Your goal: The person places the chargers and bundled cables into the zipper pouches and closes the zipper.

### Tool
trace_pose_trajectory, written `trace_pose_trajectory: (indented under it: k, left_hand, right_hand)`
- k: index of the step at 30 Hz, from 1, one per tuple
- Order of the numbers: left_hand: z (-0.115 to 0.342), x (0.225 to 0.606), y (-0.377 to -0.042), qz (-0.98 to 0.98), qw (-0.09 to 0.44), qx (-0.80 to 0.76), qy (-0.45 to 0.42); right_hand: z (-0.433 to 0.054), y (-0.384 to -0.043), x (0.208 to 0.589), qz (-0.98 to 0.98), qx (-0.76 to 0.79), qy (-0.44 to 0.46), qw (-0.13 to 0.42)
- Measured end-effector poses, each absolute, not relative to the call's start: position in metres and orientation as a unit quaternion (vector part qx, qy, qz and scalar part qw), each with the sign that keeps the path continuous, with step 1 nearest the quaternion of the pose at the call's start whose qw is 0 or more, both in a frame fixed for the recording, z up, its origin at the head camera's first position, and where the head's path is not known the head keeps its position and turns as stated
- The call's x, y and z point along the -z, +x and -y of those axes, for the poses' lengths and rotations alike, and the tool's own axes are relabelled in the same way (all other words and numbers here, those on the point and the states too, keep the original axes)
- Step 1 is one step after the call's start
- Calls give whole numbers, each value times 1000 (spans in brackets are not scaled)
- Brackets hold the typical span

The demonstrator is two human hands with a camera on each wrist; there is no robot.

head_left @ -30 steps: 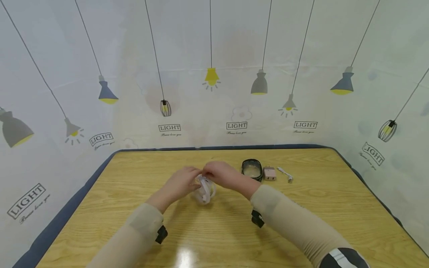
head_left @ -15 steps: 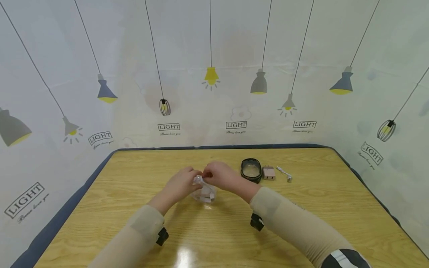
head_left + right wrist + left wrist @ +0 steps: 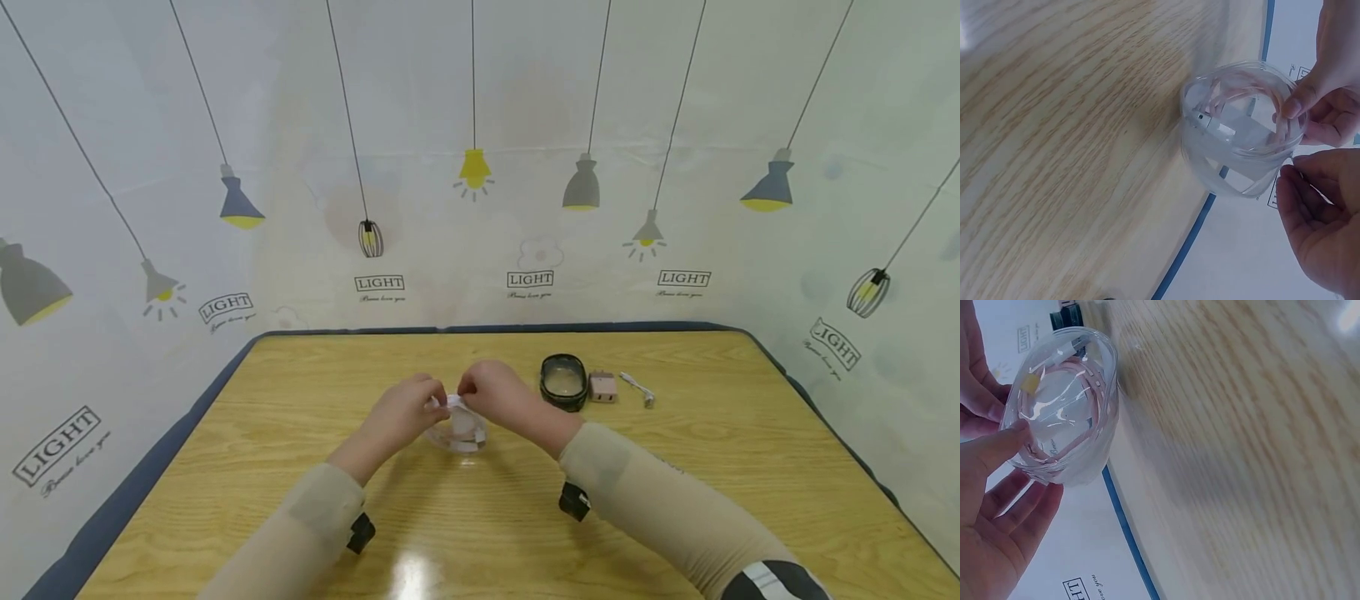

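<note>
A clear round plastic pouch (image 3: 467, 435) is held between my two hands near the middle of the table. Inside it lies a coiled pale pink cable (image 3: 1096, 387) with a white USB plug (image 3: 1217, 129). My left hand (image 3: 399, 412) grips the pouch from the left, thumb over the near face and fingers behind it. From the other side, my right hand (image 3: 501, 393) pinches the pouch's edge between thumb and curled forefinger. The fingertips of both hands are close together at the top rim. In the head view, the hands partly cover the upper rim.
To the right of my right hand sits a black-rimmed oval case (image 3: 544, 393) with a see-through middle. Beside it are a pink charger plug (image 3: 602, 387) and a short white cable (image 3: 636, 387). The wooden table (image 3: 315, 375) meets a lamp-printed backdrop (image 3: 435, 108).
The pouch has turned from a bunched, end-on look to a rounder one, with its contents lying lower in it. My fingertips have moved slightly apart along the rim.
</note>
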State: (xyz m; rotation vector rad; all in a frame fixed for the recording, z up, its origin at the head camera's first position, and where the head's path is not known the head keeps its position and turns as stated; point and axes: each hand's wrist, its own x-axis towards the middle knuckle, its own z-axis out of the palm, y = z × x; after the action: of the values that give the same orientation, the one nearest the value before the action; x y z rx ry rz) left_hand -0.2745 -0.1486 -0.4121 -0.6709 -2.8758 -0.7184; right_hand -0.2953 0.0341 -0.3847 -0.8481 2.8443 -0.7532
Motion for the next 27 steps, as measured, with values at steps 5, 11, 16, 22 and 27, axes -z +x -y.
trace_pose_trajectory:
  k: [5,11,16,22,27]
  left_hand:
    - [149,411,-272,944,68,226,-231]
    - [150,410,-270,944,79,212,-241]
    - [150,409,-269,944,87,197,-249]
    - [150,409,-269,945,86,193,-249]
    - [150,410,-269,946,85,194,-244]
  right_hand:
    - [-32,-289,383,-935,224,-275,26]
    - [-30,-284,381,-938,200,-282,11]
    - [-30,-284,380,-940,193,-282,7]
    - [-31,-284,379,-941,197,-275,13]
    - [-33,-286,379,-942,209,-259,35]
